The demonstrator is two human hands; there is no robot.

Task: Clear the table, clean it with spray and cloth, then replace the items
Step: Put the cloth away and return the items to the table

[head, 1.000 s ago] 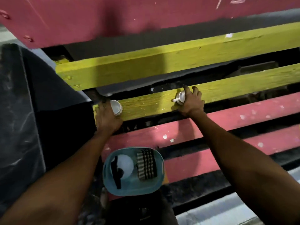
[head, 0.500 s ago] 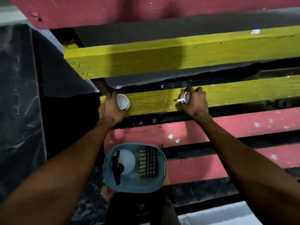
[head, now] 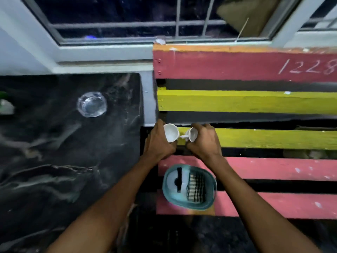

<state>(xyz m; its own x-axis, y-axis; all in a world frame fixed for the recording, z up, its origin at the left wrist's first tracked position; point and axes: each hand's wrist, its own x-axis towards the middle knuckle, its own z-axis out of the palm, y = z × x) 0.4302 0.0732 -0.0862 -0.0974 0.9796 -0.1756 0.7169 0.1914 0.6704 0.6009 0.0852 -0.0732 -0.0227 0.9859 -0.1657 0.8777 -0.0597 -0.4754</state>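
Each hand, left hand and right hand, is clamped round a small white cup, likely light, rigid and breakable, best gripped round the body.

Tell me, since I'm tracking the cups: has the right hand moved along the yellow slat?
Yes. The right hand slid left along the yellow slat, bringing its cup close to the left hand's.

Dark marble worktop on left mostly open; only glass ashtray stands far-centre, small blurred object at far-left edge. Slatted bench on right: wide bare boards, dark gaps between. Teal basket blocks near-left slats. Window frame closes far side.
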